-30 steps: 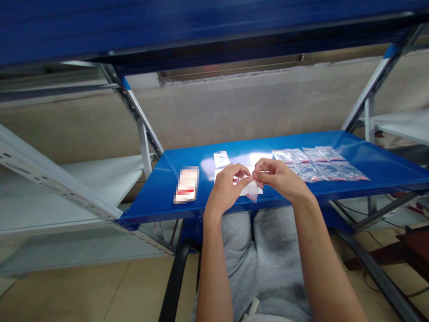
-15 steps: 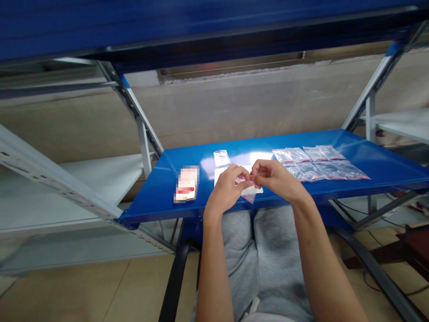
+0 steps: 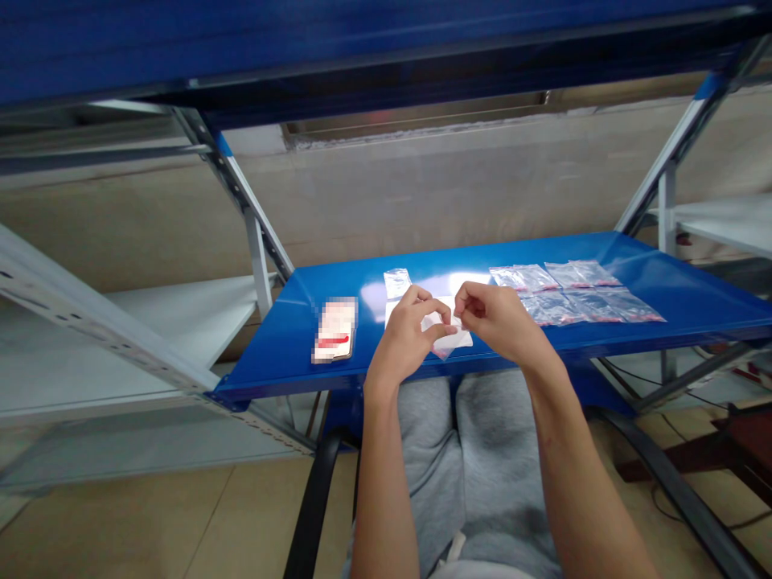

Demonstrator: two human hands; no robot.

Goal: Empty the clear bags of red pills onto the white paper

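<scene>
My left hand (image 3: 410, 339) is curved in a pinch above the front of the blue table. A small clear zip bag (image 3: 443, 352) with a reddish edge hangs beneath its fingers, mostly hidden by them. Just to the right, my right hand (image 3: 495, 318) has its thumb and fingertips pressed together; what they hold, if anything, is too small to make out. The two sets of fingertips are slightly apart. Under both hands lies a white sheet (image 3: 463, 338), partly covered. Behind my left hand is a flat clear bag (image 3: 396, 281).
Several flat clear bags with red edges (image 3: 579, 293) lie in rows on the right of the blue table (image 3: 289, 338). A phone-like object (image 3: 335, 330), blurred out, rests at the left. Metal uprights (image 3: 256, 233) stand at both sides, and a blue shelf (image 3: 362, 48) hangs overhead.
My fingertips, which met over the small bag, have drawn slightly apart. The bag's hanging corner has shifted a little left and up.
</scene>
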